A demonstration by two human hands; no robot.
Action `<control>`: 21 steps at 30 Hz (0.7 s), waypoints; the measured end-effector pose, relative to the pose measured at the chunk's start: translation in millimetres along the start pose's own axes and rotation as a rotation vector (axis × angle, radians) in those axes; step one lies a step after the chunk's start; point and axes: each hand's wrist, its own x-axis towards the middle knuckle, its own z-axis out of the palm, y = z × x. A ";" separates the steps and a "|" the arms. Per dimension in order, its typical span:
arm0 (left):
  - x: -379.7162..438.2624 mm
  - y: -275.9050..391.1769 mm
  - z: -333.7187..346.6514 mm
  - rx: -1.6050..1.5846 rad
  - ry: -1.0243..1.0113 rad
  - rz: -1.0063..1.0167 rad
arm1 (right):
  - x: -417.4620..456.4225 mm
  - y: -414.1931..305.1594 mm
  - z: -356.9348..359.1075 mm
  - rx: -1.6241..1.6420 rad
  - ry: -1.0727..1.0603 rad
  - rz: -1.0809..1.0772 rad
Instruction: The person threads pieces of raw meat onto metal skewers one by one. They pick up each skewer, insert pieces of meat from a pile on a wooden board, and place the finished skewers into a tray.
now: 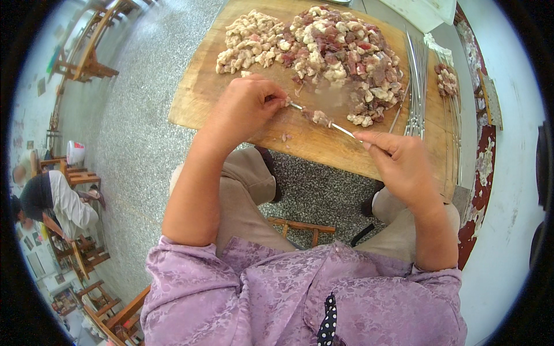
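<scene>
A flat metal skewer [345, 130] slants over the near edge of a wooden board [203, 86]. My right hand [402, 166] grips its lower right end between thumb and fingers. Partway along it sit a few chunks of raw meat [318, 117]. At the skewer's other end, the fingertips of my left hand [253, 101] pinch a small pale piece [287, 102], partly hidden by the fingers. Beyond my hands lies a big heap of cut red meat and fat [342, 47]. A paler heap of fat pieces [249, 39] adjoins it on the left.
A bundle of bare metal skewers [416, 86] lies on the board's right side. Farther right are loaded skewers [446, 81]. A white plastic container [420, 13] stands at the back right, near a peeling wall [484, 173]. Across the floor, a person [65, 203] bends near wooden stools [82, 175].
</scene>
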 end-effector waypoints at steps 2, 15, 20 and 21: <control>-0.3 1.1 1.5 0.023 0.011 0.005 | 0.5 -3.6 9.6 0.044 0.009 -0.016; -8.4 -29.4 -21.9 -0.223 0.064 -0.126 | 21.7 19.0 12.1 0.210 0.041 -0.085; -22.0 -30.3 -24.3 -0.340 -0.063 -0.202 | 17.4 13.0 -7.3 0.153 -0.126 0.052; -20.8 -24.1 -28.7 -0.320 -0.087 -0.201 | 16.8 16.0 -6.6 0.165 -0.115 0.025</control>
